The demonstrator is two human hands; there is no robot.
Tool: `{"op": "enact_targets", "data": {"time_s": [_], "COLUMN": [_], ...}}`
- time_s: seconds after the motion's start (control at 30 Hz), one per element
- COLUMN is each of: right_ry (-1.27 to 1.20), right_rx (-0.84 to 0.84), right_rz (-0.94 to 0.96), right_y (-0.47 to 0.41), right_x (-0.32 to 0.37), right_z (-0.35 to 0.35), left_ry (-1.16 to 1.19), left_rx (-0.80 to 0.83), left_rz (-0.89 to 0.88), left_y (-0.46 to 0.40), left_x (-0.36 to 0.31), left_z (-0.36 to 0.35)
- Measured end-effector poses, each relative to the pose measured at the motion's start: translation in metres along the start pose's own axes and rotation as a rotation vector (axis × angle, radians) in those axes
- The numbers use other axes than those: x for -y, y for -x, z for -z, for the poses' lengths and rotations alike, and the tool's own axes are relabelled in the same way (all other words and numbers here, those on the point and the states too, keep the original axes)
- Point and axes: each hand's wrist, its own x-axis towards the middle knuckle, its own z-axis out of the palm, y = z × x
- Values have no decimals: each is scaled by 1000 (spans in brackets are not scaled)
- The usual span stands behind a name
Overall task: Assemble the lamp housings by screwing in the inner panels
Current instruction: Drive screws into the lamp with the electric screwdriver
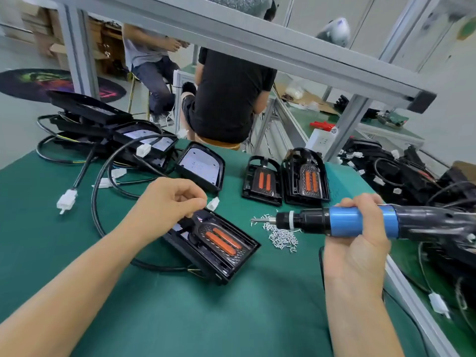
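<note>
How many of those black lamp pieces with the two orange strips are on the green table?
3. One housing lies under the left hand; two more stand side by side farther back. The black pile at the right edge may hide others.

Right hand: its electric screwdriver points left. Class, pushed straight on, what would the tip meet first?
Probably nothing close: the screwdriver in the right hand hangs above the screws; farther left lies the lamp housing, though depth is unclear.

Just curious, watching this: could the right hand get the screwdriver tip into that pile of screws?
Probably yes. The right hand holds the screwdriver, its tip just above the screws, with nothing between them.
</note>
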Motion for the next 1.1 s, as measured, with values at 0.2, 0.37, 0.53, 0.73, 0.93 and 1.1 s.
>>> {"op": "enact_targets", "data": {"time_s": [0.2,0.37,0.53,0.73,0.93,1.1], "right_ry": [181,201,212,203,152,115], "right_rx": [-30,-59,-104,-96,-110,-115], "right_rz": [144,116,139,132,76,51], "right_y": [-5,-11,-22,-26,-27,-26], "right_x": [5,-3,-7,-5,0,6], "right_z": [23,39,49,55,53,48], "left_ry": [-234,-571,-809,-988,-1033,-868], "left_rx": [252,432,492,486,456,539], "left_rz": [-47,-53,-19,-66,-33,-4], "left_y": [-37,-60,-69,-69,-69,-68], "left_x": [-38,-40,-36,-34,-31,-29], "left_z": [-70,-121,-141,-150,-147,-140]}}
